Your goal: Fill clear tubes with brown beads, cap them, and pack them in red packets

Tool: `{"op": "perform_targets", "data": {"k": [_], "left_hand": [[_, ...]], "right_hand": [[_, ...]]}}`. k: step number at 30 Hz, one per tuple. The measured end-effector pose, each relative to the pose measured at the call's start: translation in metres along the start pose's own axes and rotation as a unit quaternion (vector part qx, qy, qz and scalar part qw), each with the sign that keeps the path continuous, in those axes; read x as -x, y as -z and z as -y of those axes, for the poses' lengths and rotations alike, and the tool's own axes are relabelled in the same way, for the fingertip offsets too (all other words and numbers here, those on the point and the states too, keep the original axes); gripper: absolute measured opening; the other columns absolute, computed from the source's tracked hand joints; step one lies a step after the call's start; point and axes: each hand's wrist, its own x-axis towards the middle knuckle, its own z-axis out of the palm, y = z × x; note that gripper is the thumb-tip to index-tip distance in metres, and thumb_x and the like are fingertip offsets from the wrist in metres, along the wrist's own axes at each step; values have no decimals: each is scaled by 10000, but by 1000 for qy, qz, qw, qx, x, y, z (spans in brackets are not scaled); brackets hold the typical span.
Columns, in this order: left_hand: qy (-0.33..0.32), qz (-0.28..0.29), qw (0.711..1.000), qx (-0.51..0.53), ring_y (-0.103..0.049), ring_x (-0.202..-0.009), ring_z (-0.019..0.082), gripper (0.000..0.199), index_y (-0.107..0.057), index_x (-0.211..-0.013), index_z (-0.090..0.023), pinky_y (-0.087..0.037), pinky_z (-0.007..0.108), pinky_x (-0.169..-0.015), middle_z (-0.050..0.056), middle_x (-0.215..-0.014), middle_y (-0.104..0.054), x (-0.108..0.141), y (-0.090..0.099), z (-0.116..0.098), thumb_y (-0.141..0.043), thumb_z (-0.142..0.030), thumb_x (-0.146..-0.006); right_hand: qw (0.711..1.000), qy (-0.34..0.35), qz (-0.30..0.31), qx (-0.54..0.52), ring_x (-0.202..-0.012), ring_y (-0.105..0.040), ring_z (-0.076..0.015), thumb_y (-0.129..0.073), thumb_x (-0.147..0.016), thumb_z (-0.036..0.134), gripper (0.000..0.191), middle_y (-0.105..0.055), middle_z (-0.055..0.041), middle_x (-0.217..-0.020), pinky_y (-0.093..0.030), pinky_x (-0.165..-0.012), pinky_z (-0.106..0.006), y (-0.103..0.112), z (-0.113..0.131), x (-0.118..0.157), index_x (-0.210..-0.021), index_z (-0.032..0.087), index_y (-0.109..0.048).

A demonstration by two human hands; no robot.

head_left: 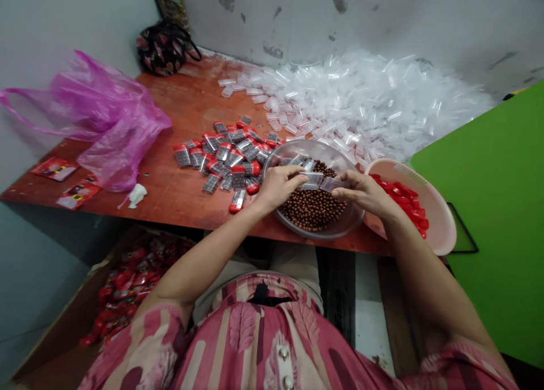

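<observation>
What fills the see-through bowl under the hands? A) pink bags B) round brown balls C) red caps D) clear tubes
B. The see-through bowl holds a heap of round brown balls, right below the left hand and the right hand, which pinch small clear plastic cases.

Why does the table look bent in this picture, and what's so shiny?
In the head view, the red-brown table looks stretched and its front edge curves, as if seen through a wide lens; the rim of the clear bowl and the heap of clear plastic tubes shine with white glare; the light is soft, so shadows stay faint, and nothing looks badly blurred.
</observation>
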Motion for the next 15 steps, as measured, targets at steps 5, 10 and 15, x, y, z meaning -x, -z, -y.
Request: {"op": "perform_targets", "data": {"k": [5, 10, 15], "left_hand": [[31, -54, 997, 36, -703, -747, 173, 259, -720, -997, -149, -554, 268, -686, 50, -932, -750, -18, 0, 10, -624, -283, -798], [-15, -92, 996, -17, -671, -1020, 209, 455, -631, -1218, -179, -520, 334, -914, 86, -1206, -679, -26, -5, 14, -665, -210, -766], [-19, -65, 998, -4, -673, -1031, 192, 326, -676, -1134, -188, -509, 325, -933, 64, -1123, -718, -12, 0, 15, -614, -186, -814]], "right_hand": [[916, -35, 54, 396, -821, -659, -245, -545, -860, 302, 198, -695, -122, -916, -464, -677, -306, -12, 3, -3, -914, 146, -654], [883, 35, 143, 447, -887, -665, -260, -579, -857, 342, 314, -690, -148, -1016, -458, -720, -301, -40, 22, -12, -1080, 125, -620], [934, 55, 185, 299, -905, -669, -235, -643, -805, 368, 372, -718, -77, -1034, -468, -792, -301, -30, 13, -21, -1124, 177, -635]]}}
